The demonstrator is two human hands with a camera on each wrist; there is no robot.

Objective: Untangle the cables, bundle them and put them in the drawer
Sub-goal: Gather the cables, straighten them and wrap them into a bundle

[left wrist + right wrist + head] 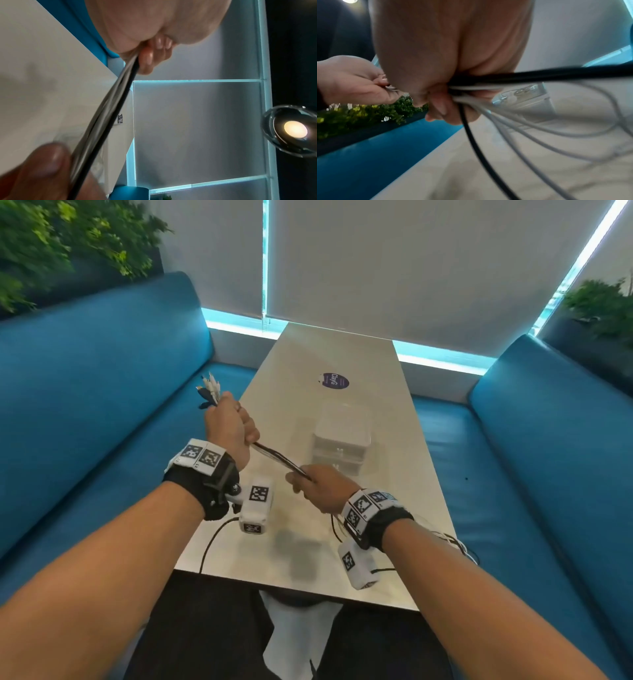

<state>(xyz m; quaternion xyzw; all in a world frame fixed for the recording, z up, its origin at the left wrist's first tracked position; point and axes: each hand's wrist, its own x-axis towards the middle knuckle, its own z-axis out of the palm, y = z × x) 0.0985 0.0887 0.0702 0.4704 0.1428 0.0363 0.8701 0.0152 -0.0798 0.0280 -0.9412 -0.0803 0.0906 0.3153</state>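
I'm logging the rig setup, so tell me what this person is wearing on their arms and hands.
Both hands, left and right, are bare, with no sleeves showing. Each wrist carries a black strap with white black-patterned marker tags, plus a white tagged camera box trailing a black cable.

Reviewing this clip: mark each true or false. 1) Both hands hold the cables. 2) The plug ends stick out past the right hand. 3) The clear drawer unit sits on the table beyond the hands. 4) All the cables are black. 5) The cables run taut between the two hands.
1) True: the left hand and the right hand both grip the cables.
2) False: the plug ends stick out past the left hand; slack loops trail from the right hand.
3) True: the drawer unit stands on the table beyond the hands.
4) False: the right wrist view shows white cables beside a black one.
5) True: they run straight from hand to hand.
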